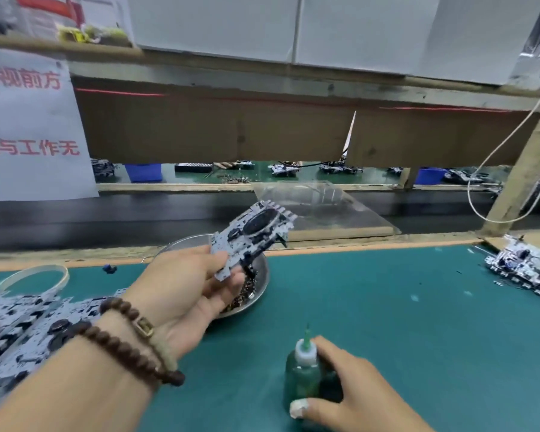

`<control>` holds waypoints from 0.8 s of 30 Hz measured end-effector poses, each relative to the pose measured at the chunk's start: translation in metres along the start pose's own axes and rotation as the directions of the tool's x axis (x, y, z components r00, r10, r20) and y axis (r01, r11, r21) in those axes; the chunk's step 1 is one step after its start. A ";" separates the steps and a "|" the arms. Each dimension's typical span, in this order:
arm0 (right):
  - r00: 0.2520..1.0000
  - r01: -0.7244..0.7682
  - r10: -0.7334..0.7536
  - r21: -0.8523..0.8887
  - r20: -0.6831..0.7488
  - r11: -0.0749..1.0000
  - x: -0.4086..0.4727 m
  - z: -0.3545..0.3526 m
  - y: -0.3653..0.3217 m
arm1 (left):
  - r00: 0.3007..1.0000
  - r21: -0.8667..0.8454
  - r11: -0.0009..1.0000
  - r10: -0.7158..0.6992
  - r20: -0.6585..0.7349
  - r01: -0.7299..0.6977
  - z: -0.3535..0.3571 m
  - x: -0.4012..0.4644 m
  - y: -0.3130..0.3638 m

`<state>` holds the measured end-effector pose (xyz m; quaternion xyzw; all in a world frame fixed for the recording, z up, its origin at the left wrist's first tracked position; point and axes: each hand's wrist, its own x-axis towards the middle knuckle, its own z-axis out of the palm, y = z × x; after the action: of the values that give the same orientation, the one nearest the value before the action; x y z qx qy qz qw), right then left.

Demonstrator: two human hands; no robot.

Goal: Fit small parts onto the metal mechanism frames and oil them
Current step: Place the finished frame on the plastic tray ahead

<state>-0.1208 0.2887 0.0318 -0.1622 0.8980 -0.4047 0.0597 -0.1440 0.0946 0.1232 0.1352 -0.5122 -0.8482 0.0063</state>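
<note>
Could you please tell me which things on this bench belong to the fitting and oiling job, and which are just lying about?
In use:
- metal frame, held by the left hand
- green oil bottle, gripped by the right hand
- metal dish of small parts
- frames stacked at left

Lying about:
- paper sign
- blue bins
- white cord
- clear plastic sheet

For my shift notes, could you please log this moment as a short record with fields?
left hand: holds one metal frame raised over the dish
right hand: grips the green oil bottle standing on the mat, nozzle up
dish: metal, small dark parts inside
mat: green
other frames: piled at left
finished frames: far right
</note>
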 end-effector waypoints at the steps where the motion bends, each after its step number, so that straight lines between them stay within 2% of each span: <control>1: 0.999 -0.015 0.016 -0.006 0.033 1.000 0.006 0.001 0.000 | 1.000 -0.015 1.000 -0.019 0.024 0.019 0.003 0.003 0.007; 3: 0.989 -0.076 0.066 0.072 0.134 0.994 0.002 -0.001 0.007 | 0.998 -0.015 1.000 -0.008 0.058 0.009 0.007 0.012 0.022; 6: 0.984 -0.154 0.121 0.268 0.134 0.951 0.007 -0.029 0.015 | 0.996 0.054 0.997 0.042 0.084 -0.047 0.019 0.032 0.040; 9: 0.993 -0.056 0.097 0.487 -0.060 0.871 0.034 -0.066 0.016 | 0.996 0.145 0.987 0.052 0.075 -0.063 0.041 0.064 0.032; 12: 0.957 -0.049 0.235 0.700 -0.173 0.713 0.088 -0.083 0.015 | 0.999 0.281 0.960 -0.012 0.040 0.000 0.062 0.105 0.003; 14: 0.952 -0.069 0.261 0.719 -0.159 0.691 0.128 -0.086 0.016 | 0.999 0.351 0.935 -0.050 0.014 0.042 0.073 0.132 -0.019; 18: 0.922 -0.125 0.328 0.648 -0.204 0.752 0.191 -0.085 0.041 | 0.996 0.392 0.916 -0.081 -0.021 0.083 0.089 0.185 -0.048; 24: 0.865 -0.173 0.417 0.616 -0.278 0.769 0.247 -0.089 0.077 | 0.994 0.444 0.895 -0.085 0.075 0.043 0.107 0.244 -0.058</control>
<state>-0.3927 0.3151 0.0393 0.0959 0.7414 -0.6641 -0.0145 -0.3969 0.1789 0.0658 0.1104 -0.6863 -0.7149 -0.0763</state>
